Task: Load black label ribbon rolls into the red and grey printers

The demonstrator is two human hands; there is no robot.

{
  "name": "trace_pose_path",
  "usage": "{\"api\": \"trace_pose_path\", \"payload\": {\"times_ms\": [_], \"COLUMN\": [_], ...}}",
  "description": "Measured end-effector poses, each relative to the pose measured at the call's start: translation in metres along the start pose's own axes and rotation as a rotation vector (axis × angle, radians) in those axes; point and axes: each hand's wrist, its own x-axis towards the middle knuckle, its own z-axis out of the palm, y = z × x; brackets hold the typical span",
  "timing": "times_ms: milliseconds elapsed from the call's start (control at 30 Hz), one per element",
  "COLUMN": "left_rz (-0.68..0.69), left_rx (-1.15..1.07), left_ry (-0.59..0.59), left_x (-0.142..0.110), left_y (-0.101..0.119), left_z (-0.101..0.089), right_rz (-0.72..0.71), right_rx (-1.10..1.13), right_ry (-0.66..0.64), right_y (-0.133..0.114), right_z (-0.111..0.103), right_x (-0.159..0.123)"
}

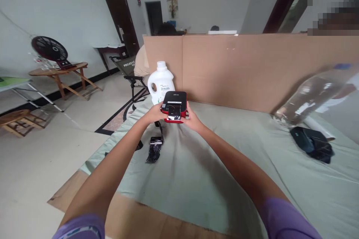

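Here the boxy device (176, 98) is black-topped, red-sided.

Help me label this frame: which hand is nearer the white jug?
Left. The left hand, at the left of the black-and-red device, is in front of the white jug; the right hand, across the device, is farther right.

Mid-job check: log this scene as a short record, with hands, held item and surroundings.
Left grip: closed on the left side of the black-and-red device
Right grip: closed on the device's right side
Held item: black-and-red device, black top upward
Behind it: white jug, capped, partly hidden
Nearer the person: small black item on the green cloth; type unclear
Far edge: upright cardboard panel
Far right: clear bottle, blue cap; dark item beside its base
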Motion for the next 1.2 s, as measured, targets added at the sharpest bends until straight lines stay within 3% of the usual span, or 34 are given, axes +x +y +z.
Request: {"api": "trace_pose_path", "payload": {"times_ms": [100, 200, 467, 667, 767, 833, 933, 1067, 1200], "left_rz": [-0.094, -0.154, -0.163, -0.168, -0.260, -0.348, -0.468, -0.542, -0.470], "left_rx": [-0.018, -0.074, 0.031, -0.059, 0.096, 0.292, 0.603, 0.764, 0.794], "left_ry": [0.010, -0.021, -0.069, -0.023, 0.004, -0.009, -0.041, 0.000, 0.037], "left_x": [0.011, 0.015, 0.004, -0.013, -0.021, -0.025, -0.025, -0.027, -0.043], "left_y": [-0.024, -0.041, -0.053, -0.051, -0.049, -0.048, -0.046, -0.036, -0.022], "left_z": [-0.026, -0.034, -0.033, -0.022, -0.019, -0.019, -0.017, -0.012, -0.010], "right_rz": [0.016, -0.007, -0.040, -0.067, 0.005, 0.070, 0.129, 0.145, 0.116], "right_rx": [-0.017, 0.003, 0.086, 0.016, -0.005, -0.042, -0.123, -0.293, -0.659], "right_ry": [0.014, 0.068, 0.107, 0.117, 0.087, 0.074, 0.129, 0.253, 0.393], "right_y": [0.027, 0.048, 0.079, 0.075, 0.072, 0.072, 0.077, 0.081, 0.067], "right_z": [0.030, 0.047, 0.066, 0.070, 0.059, 0.040, -0.007, -0.097, -0.204], "right_x": [0.039, 0.054, 0.033, 0.028, 0.016, -0.001, -0.038, -0.109, -0.199]}}
